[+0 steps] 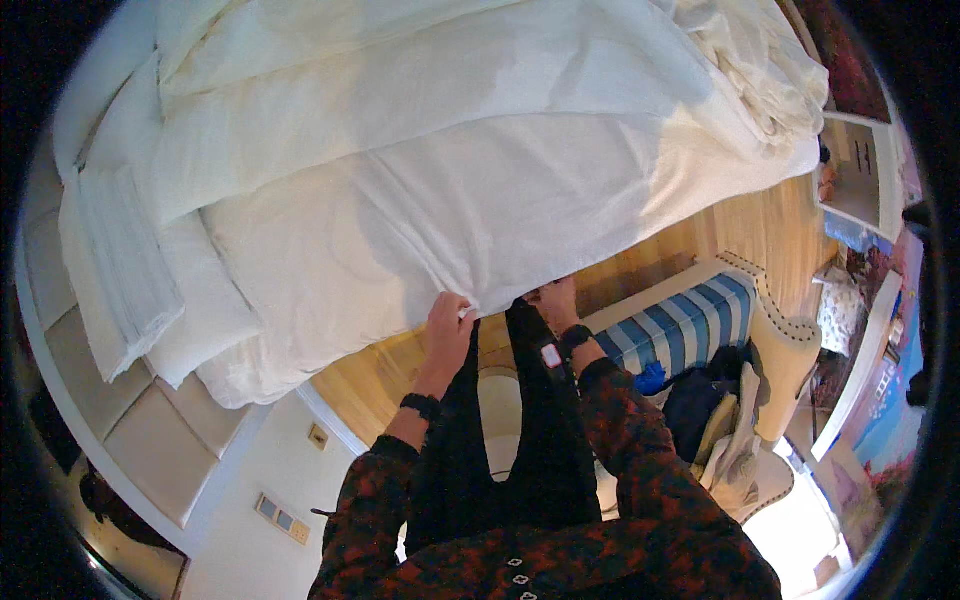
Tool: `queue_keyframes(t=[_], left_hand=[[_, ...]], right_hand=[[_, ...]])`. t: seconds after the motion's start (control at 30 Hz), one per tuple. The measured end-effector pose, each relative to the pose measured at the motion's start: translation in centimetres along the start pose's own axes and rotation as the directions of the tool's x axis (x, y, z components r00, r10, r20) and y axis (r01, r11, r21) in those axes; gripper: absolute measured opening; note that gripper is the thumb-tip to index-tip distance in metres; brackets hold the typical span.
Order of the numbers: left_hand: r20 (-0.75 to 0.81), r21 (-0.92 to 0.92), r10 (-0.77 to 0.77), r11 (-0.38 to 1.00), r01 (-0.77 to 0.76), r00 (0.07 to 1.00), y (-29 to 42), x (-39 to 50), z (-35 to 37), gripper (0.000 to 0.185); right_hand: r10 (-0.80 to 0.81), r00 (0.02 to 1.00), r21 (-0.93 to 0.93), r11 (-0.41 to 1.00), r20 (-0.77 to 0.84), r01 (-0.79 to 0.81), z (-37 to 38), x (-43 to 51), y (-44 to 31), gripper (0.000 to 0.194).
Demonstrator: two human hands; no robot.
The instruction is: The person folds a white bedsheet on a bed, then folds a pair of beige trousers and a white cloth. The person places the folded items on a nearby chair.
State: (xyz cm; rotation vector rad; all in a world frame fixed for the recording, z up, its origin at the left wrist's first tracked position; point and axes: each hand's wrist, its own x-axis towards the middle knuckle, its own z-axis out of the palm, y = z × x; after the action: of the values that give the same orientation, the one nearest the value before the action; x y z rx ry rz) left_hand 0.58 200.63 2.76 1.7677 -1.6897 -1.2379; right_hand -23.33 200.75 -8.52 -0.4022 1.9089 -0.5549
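A bed spreads out before me, covered by a white sheet [540,195] whose near side hangs toward my legs. My left hand [448,326] pinches the sheet's lower edge between thumb and fingers, and creases fan up the cloth from that grip. Just to the right, my right hand [556,304] is at the same edge; its fingertips are dark and partly hidden, so whether they grip the cloth is unclear. A white duvet [420,105] lies across the farther part of the bed, bunched at the right end. White pillows [124,262] rest at the left end.
A padded beige headboard [161,442] borders the bed's left end. Behind my right arm stands a studded seat with a blue-and-white striped cushion [675,322], holding dark and beige clothing [724,435]. Wood flooring [360,386] shows beneath. Wall switches [281,517] are at lower left.
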Motion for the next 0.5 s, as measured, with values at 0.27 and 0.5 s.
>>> queue_keyframes(t=[0.27,0.5], left_hand=[[-0.197,-0.859,-0.891,0.358,0.366,0.409,-12.0,-6.7,-6.5,0.019],[-0.175,-0.824,-0.854,0.4,0.401,0.491,-16.8,-9.0,-9.6,0.016]], right_hand=[[0.034,0.985,-0.853,0.506,0.172,0.132,-2.8,-0.5,-0.6,0.04],[0.059,0.56,-0.549,0.305,0.827,0.778,4.8,-3.6,-1.3,0.03]])
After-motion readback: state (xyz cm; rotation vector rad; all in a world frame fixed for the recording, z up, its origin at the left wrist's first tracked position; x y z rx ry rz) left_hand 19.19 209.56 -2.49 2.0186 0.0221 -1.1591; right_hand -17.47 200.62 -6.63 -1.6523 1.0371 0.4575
